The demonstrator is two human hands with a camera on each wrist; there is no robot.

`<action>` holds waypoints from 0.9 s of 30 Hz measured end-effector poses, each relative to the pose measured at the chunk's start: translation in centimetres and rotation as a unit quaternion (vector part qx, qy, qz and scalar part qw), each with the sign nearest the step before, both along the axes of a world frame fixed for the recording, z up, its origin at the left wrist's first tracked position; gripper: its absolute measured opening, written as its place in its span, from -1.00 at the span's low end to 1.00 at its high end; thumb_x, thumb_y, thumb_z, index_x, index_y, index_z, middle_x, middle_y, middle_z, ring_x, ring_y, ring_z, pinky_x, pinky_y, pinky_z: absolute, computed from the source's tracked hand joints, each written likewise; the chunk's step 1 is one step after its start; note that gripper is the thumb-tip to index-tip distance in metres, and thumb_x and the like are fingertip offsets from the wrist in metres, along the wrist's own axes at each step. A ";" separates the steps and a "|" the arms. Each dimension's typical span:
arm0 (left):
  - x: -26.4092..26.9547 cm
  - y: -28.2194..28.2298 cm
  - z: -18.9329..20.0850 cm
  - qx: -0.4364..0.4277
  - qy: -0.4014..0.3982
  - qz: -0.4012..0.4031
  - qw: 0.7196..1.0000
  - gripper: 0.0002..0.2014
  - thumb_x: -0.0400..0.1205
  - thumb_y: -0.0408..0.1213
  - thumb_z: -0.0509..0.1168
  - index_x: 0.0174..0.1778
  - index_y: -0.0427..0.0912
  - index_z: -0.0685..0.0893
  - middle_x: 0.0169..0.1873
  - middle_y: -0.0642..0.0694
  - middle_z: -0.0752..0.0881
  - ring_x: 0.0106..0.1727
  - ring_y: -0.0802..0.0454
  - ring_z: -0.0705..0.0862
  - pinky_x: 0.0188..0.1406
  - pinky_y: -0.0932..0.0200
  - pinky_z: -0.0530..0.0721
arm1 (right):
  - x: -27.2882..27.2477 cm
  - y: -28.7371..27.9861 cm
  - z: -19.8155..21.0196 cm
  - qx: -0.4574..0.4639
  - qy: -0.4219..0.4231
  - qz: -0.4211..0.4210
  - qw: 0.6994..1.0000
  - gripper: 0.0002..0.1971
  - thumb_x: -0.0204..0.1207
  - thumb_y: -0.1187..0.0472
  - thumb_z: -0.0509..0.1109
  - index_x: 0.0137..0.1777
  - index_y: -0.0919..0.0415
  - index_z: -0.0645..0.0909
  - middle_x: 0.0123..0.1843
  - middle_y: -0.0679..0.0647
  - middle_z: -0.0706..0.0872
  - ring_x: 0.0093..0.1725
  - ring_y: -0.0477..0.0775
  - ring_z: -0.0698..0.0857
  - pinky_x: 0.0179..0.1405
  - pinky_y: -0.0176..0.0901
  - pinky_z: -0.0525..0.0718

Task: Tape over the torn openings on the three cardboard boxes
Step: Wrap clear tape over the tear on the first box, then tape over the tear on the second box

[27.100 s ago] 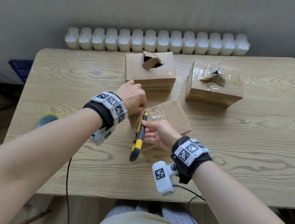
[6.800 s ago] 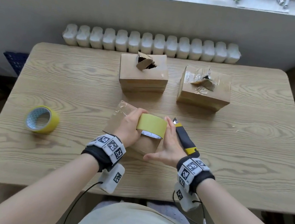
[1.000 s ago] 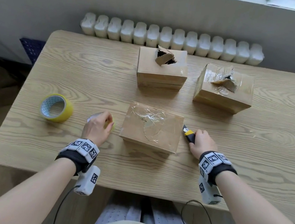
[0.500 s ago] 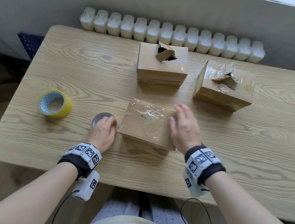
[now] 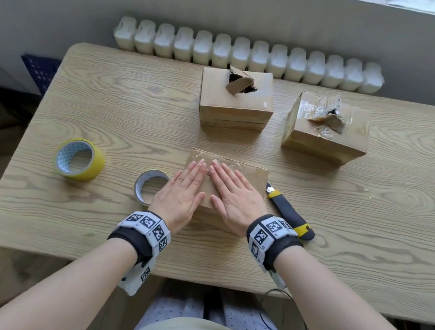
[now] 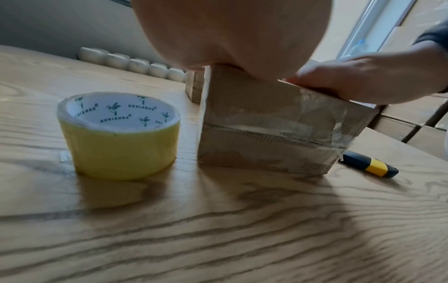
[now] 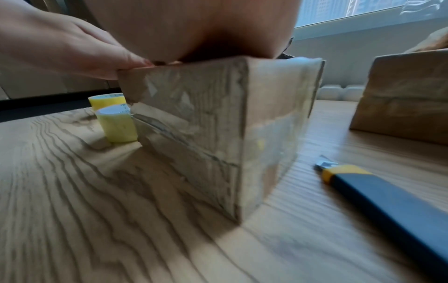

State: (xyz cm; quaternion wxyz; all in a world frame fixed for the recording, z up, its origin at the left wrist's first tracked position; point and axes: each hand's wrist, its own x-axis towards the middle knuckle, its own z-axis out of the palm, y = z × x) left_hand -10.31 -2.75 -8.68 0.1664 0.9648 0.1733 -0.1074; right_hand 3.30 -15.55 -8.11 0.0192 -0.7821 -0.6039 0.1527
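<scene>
The near cardboard box [image 5: 253, 175] [image 6: 266, 130] [image 7: 218, 124] stands in front of me with clear tape across its top. My left hand [image 5: 185, 188] and right hand [image 5: 232, 193] lie flat on that top, side by side, fingers straight and pressing down. A torn-open box [image 5: 235, 104] stands behind it, its flap sticking up. Another torn box [image 5: 326, 128] with crumpled tape is at the back right. A yellow tape roll [image 5: 148, 187] [image 6: 118, 136] [image 7: 116, 124] stands just left of the near box. A utility knife [image 5: 289, 213] [image 6: 368, 165] [image 7: 387, 199] lies to its right.
A second yellow tape roll [image 5: 78, 160] [image 7: 106, 99] sits further left on the wooden table [image 5: 109, 103]. A white radiator [image 5: 247, 55] runs along the wall behind the table's far edge. A cable hangs below the near edge.
My left hand left the tape roll and came onto the box top. The right hand, which set the knife down a second ago, now lies flat on the box beside the left.
</scene>
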 end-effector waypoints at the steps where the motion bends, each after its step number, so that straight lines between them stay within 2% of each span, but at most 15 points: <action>1: 0.0 0.0 0.1 0.002 0.006 -0.002 1.000 -0.37 0.57 0.11 -0.51 0.55 -0.07 -0.38 0.56 0.11 -0.38 0.60 0.20 -0.36 0.63 0.14 -0.20 | 0.5 -0.5 0.1 -0.008 -0.002 -0.004 1.000 -0.34 0.60 -0.18 -0.33 0.64 0.10 -0.27 0.67 -0.09 -0.26 0.64 -0.17 -0.25 0.61 -0.18 -0.28; 6: 0.1 0.0 0.5 -0.008 0.024 0.003 1.000 -0.35 0.55 0.13 -0.52 0.55 -0.05 -0.40 0.53 0.15 -0.43 0.56 0.24 -0.40 0.63 0.15 -0.18 | 2.3 -3.5 0.4 -0.033 0.000 -0.059 0.998 -0.30 0.57 -0.28 -0.36 0.61 0.05 -0.37 0.65 -0.11 -0.35 0.64 -0.17 -0.31 0.58 -0.24 -0.36; 8: 0.2 -0.1 0.8 -0.024 0.027 0.012 0.999 -0.39 0.64 0.12 -0.40 0.57 -0.05 -0.38 0.54 0.15 -0.44 0.56 0.25 -0.41 0.64 0.12 -0.16 | 2.5 -4.5 0.7 -0.035 0.019 -0.114 0.993 -0.28 0.57 -0.28 -0.35 0.61 0.07 -0.40 0.64 -0.09 -0.39 0.65 -0.11 -0.30 0.57 -0.27 -0.36; 11: 0.3 -0.1 1.4 -0.083 0.007 0.034 0.996 -0.37 0.74 0.01 -0.09 0.62 -0.06 -0.27 0.55 0.15 -0.39 0.57 0.24 -0.40 0.64 0.09 -0.16 | 1.7 -4.4 1.7 -0.029 0.066 -0.206 0.976 -0.22 0.65 -0.24 -0.09 0.65 0.19 -0.32 0.67 0.03 -0.37 0.66 -0.04 -0.31 0.59 -0.23 -0.32; 13: 0.3 -0.2 1.7 -0.117 -0.018 0.057 0.991 -0.29 0.70 0.05 0.07 0.63 -0.01 -0.21 0.56 0.14 -0.38 0.55 0.23 -0.42 0.60 0.16 -0.25 | 0.5 -3.4 2.0 -0.021 0.089 -0.234 0.968 -0.09 0.58 -0.34 0.02 0.65 0.20 -0.34 0.66 0.03 -0.41 0.65 -0.01 -0.35 0.63 -0.12 -0.27; 16: 0.3 -0.1 1.9 -0.148 -0.021 0.075 0.986 -0.24 0.65 0.05 0.17 0.64 0.03 -0.14 0.59 0.05 -0.38 0.54 0.21 -0.44 0.57 0.17 -0.24 | -0.3 -2.8 1.7 -0.019 0.115 -0.234 0.965 0.04 0.47 -0.42 0.15 0.66 0.16 -0.34 0.65 0.01 -0.44 0.64 -0.01 -0.39 0.64 -0.05 -0.24; 18: 0.3 0.2 2.2 -0.178 -0.026 0.095 0.979 -0.24 0.64 -0.01 0.23 0.65 0.05 -0.09 0.60 0.01 -0.40 0.58 0.17 -0.35 0.57 0.15 -0.16 | 0.5 -3.7 1.5 -0.005 0.140 -0.259 0.956 0.07 0.46 -0.38 0.23 0.67 0.16 -0.33 0.67 0.01 -0.42 0.65 -0.04 -0.36 0.65 -0.07 -0.21; 20: 0.3 0.4 2.6 -0.219 -0.042 0.141 0.965 -0.20 0.62 -0.08 0.30 0.65 0.04 -0.08 0.62 -0.01 -0.35 0.60 0.17 -0.22 0.52 0.21 -0.09 | 1.5 -5.0 1.6 0.024 0.176 -0.320 0.931 0.04 0.48 -0.26 0.31 0.68 0.20 -0.25 0.70 0.05 -0.31 0.67 -0.03 -0.24 0.66 -0.07 -0.13; 21: 0.3 0.6 2.6 -0.244 -0.056 0.174 0.952 -0.16 0.60 -0.12 0.33 0.66 0.00 -0.10 0.64 -0.03 -0.25 0.62 0.15 -0.14 0.52 0.22 -0.06 | 2.0 -5.7 1.5 0.038 0.205 -0.356 0.911 -0.01 0.50 -0.18 0.36 0.68 0.23 -0.17 0.71 0.08 -0.18 0.68 0.00 -0.11 0.66 -0.07 -0.04; 23: 0.4 0.9 2.5 -0.305 -0.068 0.243 0.919 -0.13 0.57 -0.17 0.39 0.66 -0.08 -0.05 0.63 -0.05 0.11 0.63 0.04 0.11 0.58 0.15 0.11 | 2.5 -6.4 1.6 0.063 0.286 -0.407 0.866 -0.19 0.53 0.01 0.42 0.65 0.24 0.07 0.65 0.14 0.20 0.59 0.08 0.29 0.58 -0.03 0.27; 24: 0.4 1.2 2.3 -0.327 -0.067 0.270 0.903 -0.16 0.55 -0.18 0.41 0.64 -0.09 0.05 0.55 -0.04 0.30 0.57 -0.01 0.28 0.55 0.09 0.25 | 2.4 -6.5 1.6 0.075 0.326 -0.418 0.845 -0.29 0.54 0.10 0.43 0.60 0.22 0.19 0.58 0.17 0.37 0.45 0.07 0.47 0.46 -0.09 0.45; 25: 0.4 1.5 2.1 -0.339 -0.067 0.285 0.894 -0.23 0.54 -0.19 0.43 0.61 -0.10 0.17 0.46 -0.04 0.46 0.48 -0.04 0.43 0.48 0.05 0.39 | 2.3 -6.3 1.8 0.089 0.360 -0.421 0.828 -0.39 0.54 0.21 0.43 0.55 0.23 0.29 0.50 0.19 0.48 0.31 0.00 0.58 0.30 -0.26 0.57; 27: 0.5 1.9 2.2 -0.348 -0.076 0.289 0.888 -0.37 0.54 -0.28 0.41 0.52 -0.11 0.33 0.31 -0.06 0.59 0.33 -0.03 0.57 0.35 0.03 0.53 | 1.9 -5.7 2.3 0.115 0.403 -0.422 0.804 -0.48 0.53 0.44 0.38 0.48 0.32 0.38 0.39 0.24 0.57 0.14 -0.09 0.60 -0.02 -0.57 0.58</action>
